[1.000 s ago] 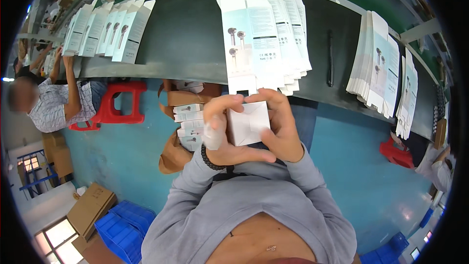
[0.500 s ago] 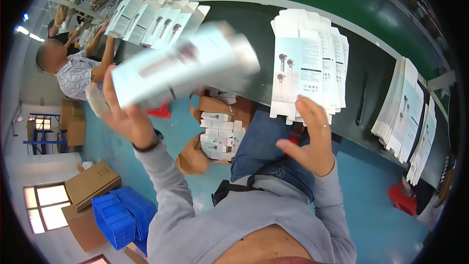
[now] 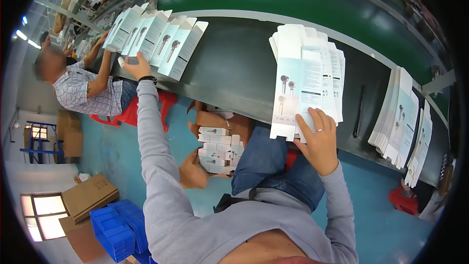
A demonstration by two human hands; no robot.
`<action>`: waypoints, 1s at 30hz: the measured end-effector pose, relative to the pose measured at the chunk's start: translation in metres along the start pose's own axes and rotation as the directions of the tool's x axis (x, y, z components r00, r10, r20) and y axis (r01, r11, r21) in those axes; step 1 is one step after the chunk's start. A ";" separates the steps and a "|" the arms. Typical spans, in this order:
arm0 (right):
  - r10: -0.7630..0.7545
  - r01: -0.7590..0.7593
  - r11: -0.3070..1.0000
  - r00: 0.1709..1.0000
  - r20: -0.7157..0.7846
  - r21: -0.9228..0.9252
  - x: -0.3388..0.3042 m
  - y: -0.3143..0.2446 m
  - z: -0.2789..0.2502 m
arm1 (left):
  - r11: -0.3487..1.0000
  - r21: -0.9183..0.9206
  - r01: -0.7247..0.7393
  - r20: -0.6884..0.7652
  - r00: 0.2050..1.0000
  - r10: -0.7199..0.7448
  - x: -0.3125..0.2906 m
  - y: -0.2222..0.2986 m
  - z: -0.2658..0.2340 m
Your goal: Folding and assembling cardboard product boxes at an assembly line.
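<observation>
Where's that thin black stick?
In the head view, the black stick lies right of centre on the dark table, between the pile of flat boxes by the right hand and another pile.

Print (image 3: pixel 311 74) on flat cartons (image 3: pixel 307 83) was too small to read; seated co-worker's head (image 3: pixel 51 62) was blurred; tabletop (image 3: pixel 229 61) partly hid jeans (image 3: pixel 259 164); lower edge cropped grey sweatshirt (image 3: pixel 210 225).

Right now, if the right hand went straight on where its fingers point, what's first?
Likely the stack of flat cartons: the right hand overlaps its near end in view, but contact is hard to judge.
</observation>
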State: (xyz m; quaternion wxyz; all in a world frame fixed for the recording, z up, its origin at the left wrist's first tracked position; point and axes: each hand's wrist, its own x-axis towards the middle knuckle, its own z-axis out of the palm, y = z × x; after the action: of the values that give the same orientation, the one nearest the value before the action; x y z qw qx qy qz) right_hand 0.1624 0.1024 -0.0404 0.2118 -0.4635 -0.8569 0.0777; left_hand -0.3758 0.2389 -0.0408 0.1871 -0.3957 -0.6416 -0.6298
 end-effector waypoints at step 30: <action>0.144 0.196 0.324 0.957 -0.253 0.926 -0.039 -0.029 -0.005 | 0.812 -0.504 0.294 0.856 0.044 0.515 -0.225 0.316 -0.085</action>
State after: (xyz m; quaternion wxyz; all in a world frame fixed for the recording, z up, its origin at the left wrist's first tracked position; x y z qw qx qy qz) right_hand 0.1614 0.0534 -0.0375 0.5653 -0.2452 -0.6173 0.4892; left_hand -0.0239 0.0630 0.0137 -0.3810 -0.8022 -0.3328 -0.3173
